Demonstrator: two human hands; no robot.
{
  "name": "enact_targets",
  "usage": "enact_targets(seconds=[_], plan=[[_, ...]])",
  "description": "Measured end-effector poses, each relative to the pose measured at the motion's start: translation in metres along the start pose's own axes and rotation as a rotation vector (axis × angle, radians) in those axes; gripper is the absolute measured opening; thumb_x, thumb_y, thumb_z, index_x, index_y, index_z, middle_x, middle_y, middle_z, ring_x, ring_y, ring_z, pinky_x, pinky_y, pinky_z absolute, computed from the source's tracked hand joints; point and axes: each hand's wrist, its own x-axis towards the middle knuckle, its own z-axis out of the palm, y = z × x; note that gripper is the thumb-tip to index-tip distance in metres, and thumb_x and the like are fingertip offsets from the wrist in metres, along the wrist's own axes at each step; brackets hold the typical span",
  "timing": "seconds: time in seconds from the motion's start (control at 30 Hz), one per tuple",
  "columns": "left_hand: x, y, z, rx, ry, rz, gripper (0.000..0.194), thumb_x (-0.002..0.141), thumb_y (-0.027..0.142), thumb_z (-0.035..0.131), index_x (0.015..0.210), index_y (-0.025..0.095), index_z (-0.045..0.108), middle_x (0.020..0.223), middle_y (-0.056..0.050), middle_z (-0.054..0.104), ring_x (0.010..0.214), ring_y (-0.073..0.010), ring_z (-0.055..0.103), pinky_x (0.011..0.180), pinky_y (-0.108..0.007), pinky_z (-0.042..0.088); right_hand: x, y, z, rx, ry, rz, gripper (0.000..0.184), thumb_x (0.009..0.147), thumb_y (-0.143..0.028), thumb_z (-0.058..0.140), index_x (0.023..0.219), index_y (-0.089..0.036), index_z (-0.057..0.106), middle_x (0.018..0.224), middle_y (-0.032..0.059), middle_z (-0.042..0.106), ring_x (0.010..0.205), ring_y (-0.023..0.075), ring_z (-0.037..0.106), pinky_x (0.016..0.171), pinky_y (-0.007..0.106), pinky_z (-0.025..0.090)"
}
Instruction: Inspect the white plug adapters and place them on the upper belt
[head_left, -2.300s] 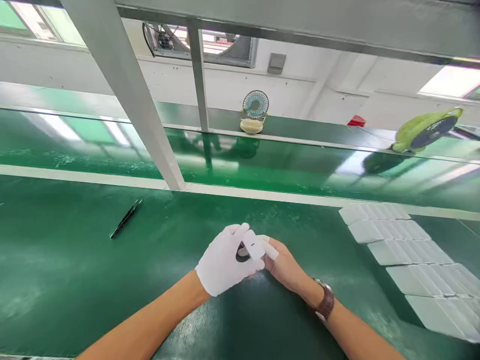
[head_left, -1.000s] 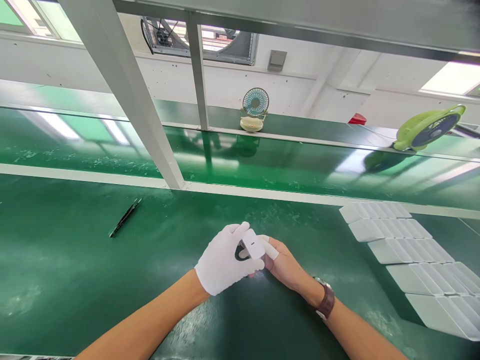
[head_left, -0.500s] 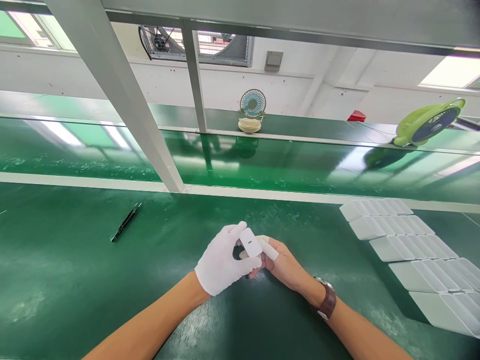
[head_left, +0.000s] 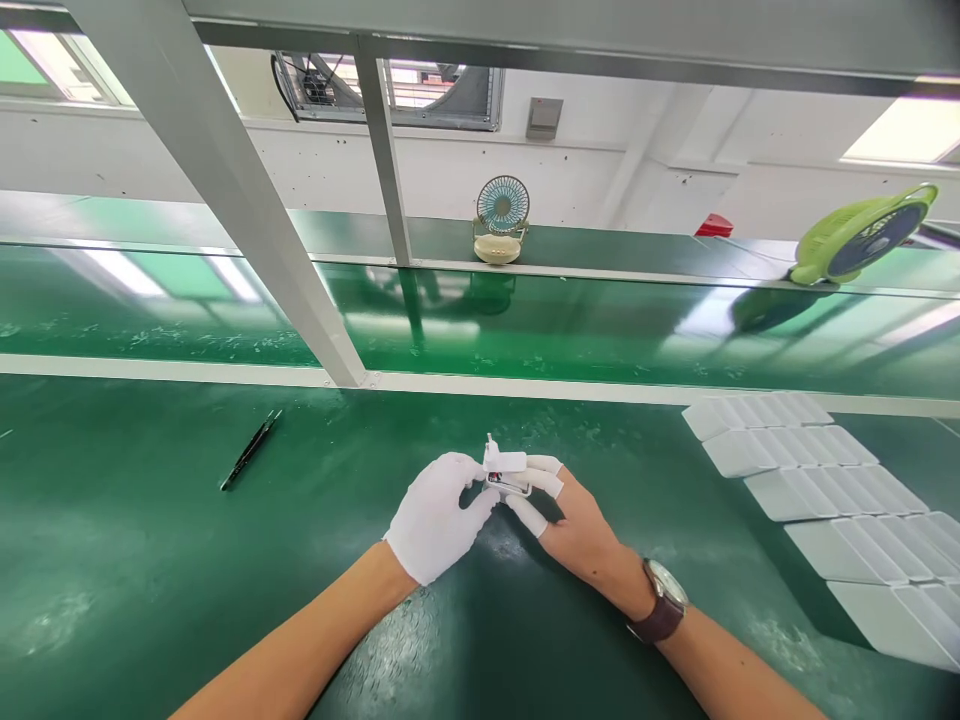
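"One pair of black tweezers (head_left: pixel 251 451) lay leftmost on the green counter (head_left: pixel 142 560), right?"

"Yes, and the left hand (head_left: pixel 439 520), white-gloved, pinched the left end of a small white plastic case (head_left: pixel 507 484) between thumb and fingers."

"Where was the case?"

"Between both hands, above the counter, with its lid (head_left: pixel 507 461) raised."

"And the right hand (head_left: pixel 583 522)?"

"It gripped the case's right side with white finger cots (head_left: pixel 545 481) on, and a brown-strapped wristwatch (head_left: pixel 663 598) circled the wrist. Farther right, translucent divided trays (head_left: pixel 832 494) lay in rows."
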Motion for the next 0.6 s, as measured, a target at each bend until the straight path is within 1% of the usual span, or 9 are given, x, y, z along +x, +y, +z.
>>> enact_targets(seconds=[0.07, 0.13, 0.17, 0.23, 0.3, 0.37, 0.47, 0.6], plan=[[-0.0019, -0.0004, -0.0017, 0.083, 0.007, 0.018, 0.017, 0.094, 0.033, 0.061, 0.082, 0.021, 0.063, 0.085, 0.001, 0.065, 0.08, -0.0161, 0.061, 0.074, -0.032, 0.048, -0.0011, -0.0001, 0.0007, -0.06, -0.024, -0.026, 0.039, 0.097, -0.019, 0.061, 0.134, -0.032, 0.061, 0.132, 0.0072, 0.061, 0.119, 0.0215, 0.063, 0.103, 0.041, 0.055], [-0.0044, -0.0008, -0.0033, 0.184, -0.035, 0.095, 0.022, 0.098, 0.034, 0.055, 0.081, 0.022, 0.064, 0.079, 0.001, 0.063, 0.075, -0.0156, 0.059, 0.07, -0.031, 0.045, -0.0023, -0.0005, 0.0006, -0.135, -0.034, -0.027, 0.039, 0.097, -0.02, 0.061, 0.134, -0.032, 0.062, 0.135, 0.0082, 0.06, 0.117, 0.0221, 0.064, 0.101, 0.042, 0.057], [-0.0056, -0.0012, -0.0037, 0.241, -0.048, 0.154, 0.022, 0.099, 0.033, 0.052, 0.086, 0.024, 0.066, 0.078, 0.001, 0.063, 0.074, -0.016, 0.059, 0.069, -0.031, 0.044, -0.0029, -0.0009, 0.0003, -0.176, -0.036, -0.03, 0.039, 0.097, -0.02, 0.061, 0.133, -0.032, 0.062, 0.136, 0.0087, 0.059, 0.115, 0.0225, 0.065, 0.099, 0.042, 0.058], [-0.0076, -0.0025, -0.0036, 0.357, -0.05, 0.275, 0.021, 0.101, 0.032, 0.048, 0.103, 0.026, 0.068, 0.078, 0.0, 0.065, 0.071, -0.0174, 0.06, 0.066, -0.033, 0.043, -0.0036, -0.0016, -0.0006, -0.251, -0.025, -0.059, 0.036, 0.097, -0.021, 0.061, 0.13, -0.031, 0.065, 0.136, 0.0095, 0.059, 0.113, 0.0234, 0.066, 0.096, 0.043, 0.059], [-0.0085, -0.0037, -0.0028, 0.45, -0.047, 0.369, 0.025, 0.102, 0.029, 0.046, 0.118, 0.025, 0.064, 0.077, 0.0, 0.066, 0.068, -0.0181, 0.06, 0.064, -0.033, 0.042, -0.0042, -0.0018, -0.0015, -0.305, -0.005, -0.102, 0.033, 0.097, -0.022, 0.061, 0.128, -0.03, 0.067, 0.134, 0.0101, 0.061, 0.114, 0.0244, 0.065, 0.095, 0.044, 0.059], [-0.0084, -0.004, -0.0023, 0.514, -0.063, 0.425, 0.027, 0.101, 0.025, 0.045, 0.123, 0.023, 0.062, 0.073, 0.0, 0.066, 0.065, -0.0181, 0.06, 0.062, -0.033, 0.042, -0.0049, -0.0009, -0.0021, -0.34, 0.013, -0.132, 0.031, 0.097, -0.022, 0.061, 0.127, -0.029, 0.067, 0.132, 0.0104, 0.062, 0.115, 0.025, 0.064, 0.095, 0.044, 0.059], [-0.007, -0.0021, -0.0025, 0.568, -0.08, 0.45, 0.027, 0.1, 0.023, 0.046, 0.122, 0.022, 0.062, 0.068, 0.001, 0.064, 0.062, -0.0181, 0.06, 0.059, -0.033, 0.041, -0.0067, 0.0017, -0.0025, -0.387, 0.017, -0.153, 0.032, 0.097, -0.022, 0.062, 0.128, -0.028, 0.066, 0.132, 0.0106, 0.063, 0.115, 0.0255, 0.063, 0.095, 0.045, 0.058], [-0.0056, 0.0015, -0.0019, 0.596, -0.063, 0.415, 0.026, 0.1, 0.025, 0.047, 0.119, 0.023, 0.064, 0.066, 0.001, 0.062, 0.06, -0.0178, 0.06, 0.059, -0.032, 0.042, -0.0089, 0.0033, -0.0023, -0.411, 0.003, -0.189, 0.036, 0.096, -0.019, 0.062, 0.132, -0.026, 0.063, 0.133, 0.0115, 0.063, 0.117, 0.0253, 0.063, 0.096, 0.045, 0.057]])
